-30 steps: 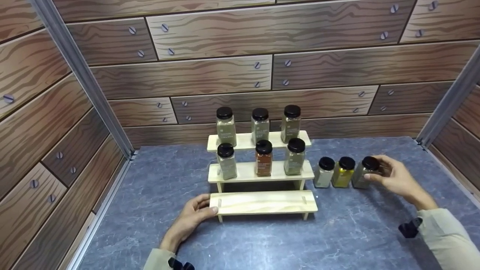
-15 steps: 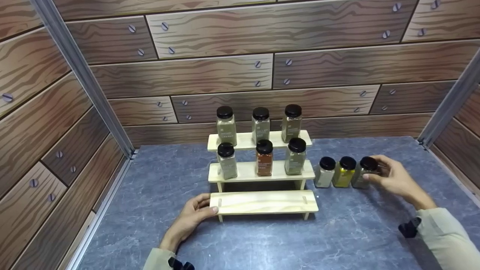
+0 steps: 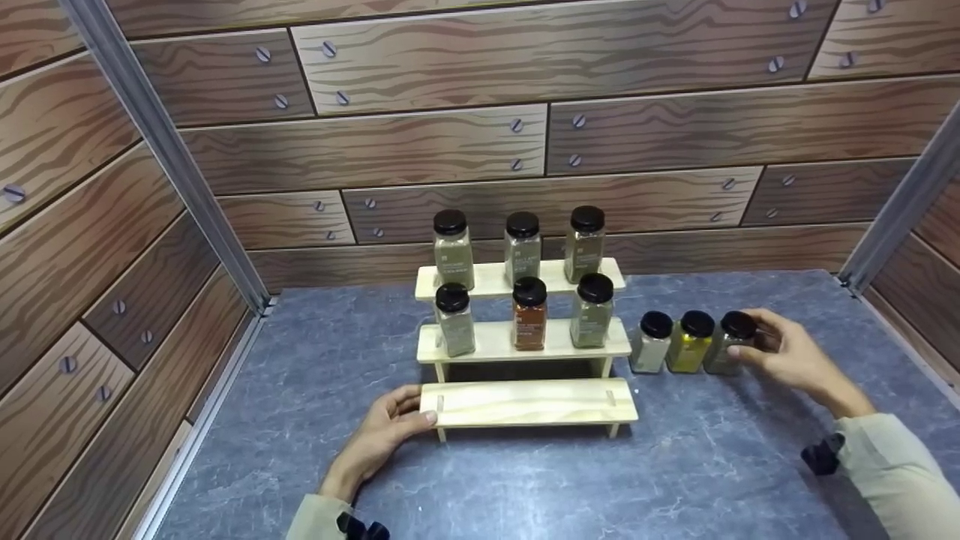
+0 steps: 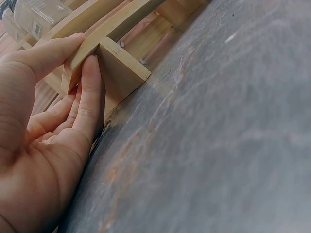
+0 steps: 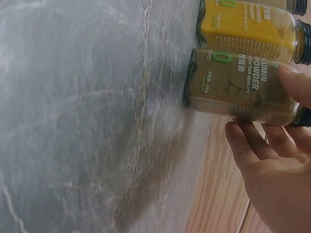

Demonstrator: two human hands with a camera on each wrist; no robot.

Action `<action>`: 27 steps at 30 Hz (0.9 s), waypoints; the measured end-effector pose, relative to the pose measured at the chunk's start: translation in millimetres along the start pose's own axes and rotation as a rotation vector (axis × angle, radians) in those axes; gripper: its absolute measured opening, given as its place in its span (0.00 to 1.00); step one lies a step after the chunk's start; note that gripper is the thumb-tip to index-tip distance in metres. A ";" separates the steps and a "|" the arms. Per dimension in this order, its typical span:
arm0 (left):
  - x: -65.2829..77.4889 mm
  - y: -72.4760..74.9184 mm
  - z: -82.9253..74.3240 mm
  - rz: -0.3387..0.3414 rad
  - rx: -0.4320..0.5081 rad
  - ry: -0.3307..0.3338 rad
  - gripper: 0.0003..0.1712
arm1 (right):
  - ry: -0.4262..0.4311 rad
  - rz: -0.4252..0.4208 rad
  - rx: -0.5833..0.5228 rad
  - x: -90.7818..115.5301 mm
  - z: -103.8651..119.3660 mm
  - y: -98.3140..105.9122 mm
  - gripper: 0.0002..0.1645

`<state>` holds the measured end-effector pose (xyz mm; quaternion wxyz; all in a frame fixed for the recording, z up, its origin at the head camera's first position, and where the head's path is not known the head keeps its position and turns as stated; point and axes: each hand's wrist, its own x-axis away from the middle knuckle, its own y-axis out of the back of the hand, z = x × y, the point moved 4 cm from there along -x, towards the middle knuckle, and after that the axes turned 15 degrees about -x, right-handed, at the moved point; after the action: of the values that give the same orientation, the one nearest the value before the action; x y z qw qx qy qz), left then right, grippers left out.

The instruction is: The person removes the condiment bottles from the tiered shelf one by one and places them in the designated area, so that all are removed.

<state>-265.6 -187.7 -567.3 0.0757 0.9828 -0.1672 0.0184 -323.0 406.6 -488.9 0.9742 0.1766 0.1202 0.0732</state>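
Note:
My left hand [image 3: 382,427] pinches the left end of the lowest step of a pale wooden three-step rack [image 3: 529,403], thumb on top and fingers beneath in the left wrist view. On the right, my right hand [image 3: 791,360] holds a jar of cumin powder [image 5: 238,87] with a black lid, thumb at its front and fingers along its far side. The jar stands upright on the table, close against a yellow turmeric powder jar [image 3: 689,345]. Left of that stands a jar of pale powder [image 3: 649,346], near the rack's middle step.
Three jars of greenish powder, one of them a tall jar [image 3: 585,247], line the rack's top step. Its middle step bears a red-brown spice jar [image 3: 529,319] between two greenish ones. Wood-patterned walls [image 3: 420,142] enclose the grey marbled table [image 3: 337,337] at the back and sides.
My right hand has shifted the cumin jar slightly left, narrowing the gap to the turmeric jar. The left hand keeps its grip on the rack.

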 end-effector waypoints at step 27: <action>0.0 -0.1 -1.6 -0.018 -0.010 0.005 0.39 | 0.263 -0.013 -0.021 -17.0 102.0 -40.3 0.31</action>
<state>-265.6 -187.3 -565.7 0.0812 0.9839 -0.1584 0.0191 -308.7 332.8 -407.3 0.9523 0.1543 0.2470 0.0908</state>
